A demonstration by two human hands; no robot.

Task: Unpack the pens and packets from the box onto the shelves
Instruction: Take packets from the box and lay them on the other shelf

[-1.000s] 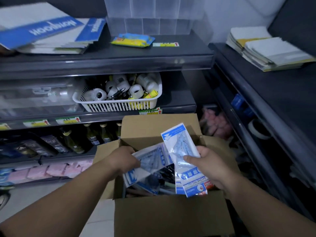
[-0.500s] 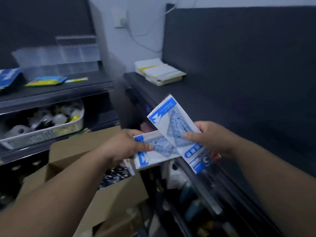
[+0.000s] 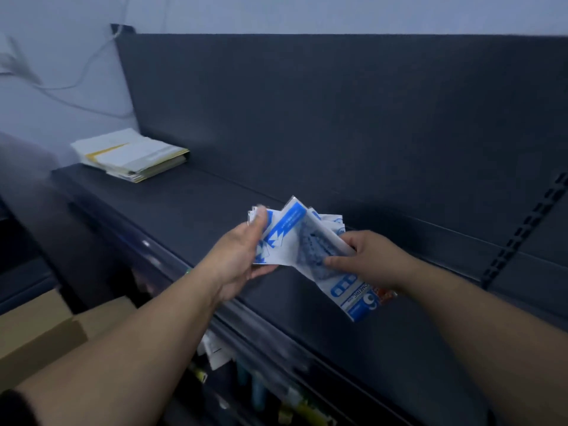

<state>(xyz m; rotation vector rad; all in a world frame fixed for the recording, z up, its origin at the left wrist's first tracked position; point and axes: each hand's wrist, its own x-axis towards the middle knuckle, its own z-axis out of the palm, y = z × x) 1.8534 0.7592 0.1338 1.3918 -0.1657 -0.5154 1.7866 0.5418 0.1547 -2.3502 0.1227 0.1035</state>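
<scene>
both hands [image 3: 236, 253] [image 3: 365, 256] pinching floppy, slick plastic packets [image 3: 295, 238] over the shelf [image 3: 190, 210] front edge, best held by the edges

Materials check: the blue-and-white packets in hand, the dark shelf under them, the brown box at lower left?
Packets: probably thin clear plastic film over a printed blue-and-white insert. The edges glint and the sheets flex.
Shelf: looks like dark painted metal, with a matte top and shiny highlights along the front rail.
Box: plain brown cardboard with a dull surface and a folded flap.
</scene>
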